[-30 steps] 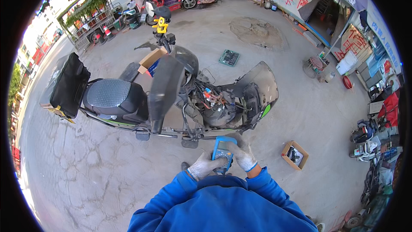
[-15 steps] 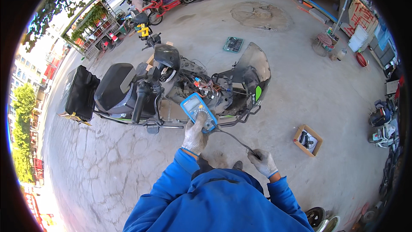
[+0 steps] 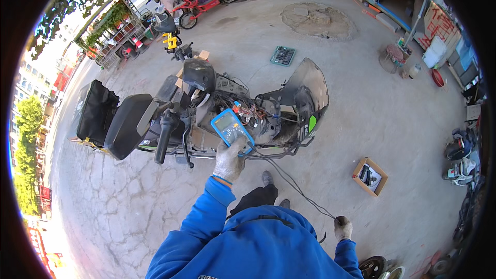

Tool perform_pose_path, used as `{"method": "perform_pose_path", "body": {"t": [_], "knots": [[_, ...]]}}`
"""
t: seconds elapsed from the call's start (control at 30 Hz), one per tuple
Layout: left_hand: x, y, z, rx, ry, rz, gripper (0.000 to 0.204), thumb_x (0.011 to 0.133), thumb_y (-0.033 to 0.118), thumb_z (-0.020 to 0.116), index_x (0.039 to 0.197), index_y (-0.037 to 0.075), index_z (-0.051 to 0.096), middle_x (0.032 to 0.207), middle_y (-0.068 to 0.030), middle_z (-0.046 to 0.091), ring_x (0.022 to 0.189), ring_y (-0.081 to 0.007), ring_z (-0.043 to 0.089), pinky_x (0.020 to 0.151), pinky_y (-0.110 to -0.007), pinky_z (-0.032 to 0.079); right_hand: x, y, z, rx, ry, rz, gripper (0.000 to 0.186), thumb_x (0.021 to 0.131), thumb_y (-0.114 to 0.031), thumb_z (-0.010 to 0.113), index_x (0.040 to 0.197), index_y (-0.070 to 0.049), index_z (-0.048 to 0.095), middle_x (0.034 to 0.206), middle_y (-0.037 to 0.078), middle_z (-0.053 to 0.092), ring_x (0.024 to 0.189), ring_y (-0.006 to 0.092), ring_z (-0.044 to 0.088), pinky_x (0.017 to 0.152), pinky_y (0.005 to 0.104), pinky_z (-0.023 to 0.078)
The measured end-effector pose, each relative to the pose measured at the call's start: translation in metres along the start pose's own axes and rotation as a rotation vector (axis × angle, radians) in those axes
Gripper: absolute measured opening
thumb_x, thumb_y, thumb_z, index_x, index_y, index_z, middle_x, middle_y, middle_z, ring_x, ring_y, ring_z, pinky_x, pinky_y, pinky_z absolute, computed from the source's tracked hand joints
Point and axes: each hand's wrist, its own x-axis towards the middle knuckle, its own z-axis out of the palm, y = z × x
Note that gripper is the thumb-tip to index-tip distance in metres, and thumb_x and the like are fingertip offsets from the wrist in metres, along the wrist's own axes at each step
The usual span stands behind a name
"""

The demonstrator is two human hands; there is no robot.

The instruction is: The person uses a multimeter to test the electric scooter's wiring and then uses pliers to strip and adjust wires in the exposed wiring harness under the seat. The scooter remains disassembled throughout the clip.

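My left hand [image 3: 230, 159], in a whitish work glove, grips a blue multimeter [image 3: 226, 121] by its lower end, with its screen and dial facing up. Two dark test leads [image 3: 292, 181] run from the meter's lower end across to my right hand [image 3: 342, 228]. That gloved hand is closed around the leads, low on the right, well away from the meter. Just beyond the meter stands a partly stripped electric scooter [image 3: 204, 80], with a bundle of exposed wires [image 3: 251, 112] and connectors showing in its open front body.
A cardboard box [image 3: 381, 186] with dark parts inside sits on the concrete at right. Behind the scooter lies an open green tool case [image 3: 283, 56]. A wheel [image 3: 373, 267] rests at the lower right edge. Red tricycles [image 3: 206, 3] are parked at the back.
My right hand has moved down and right, drawing the leads out longer. The multimeter has shifted slightly left and up. The scooter's handlebar and mirror have turned, and one foot now shows.
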Motion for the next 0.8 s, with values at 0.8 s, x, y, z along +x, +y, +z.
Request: {"method": "perform_pose_path", "body": {"t": [0.8], "knots": [[0.081,0.053,0.059,-0.298,-0.098,-0.016,0.073,0.107,0.069,0.037,0.151,0.012,0.049,0.132,-0.0148,0.068,0.11,-0.0361,0.073,0.074,-0.055,0.066,0.244,-0.233,-0.148,1.135,0.329,-0.279,0.06,0.109,-0.058,0.049,0.124,-0.003,0.069,0.077,-0.002,0.051,0.067,0.0077,0.042,0.066,0.0263,0.039]]}}
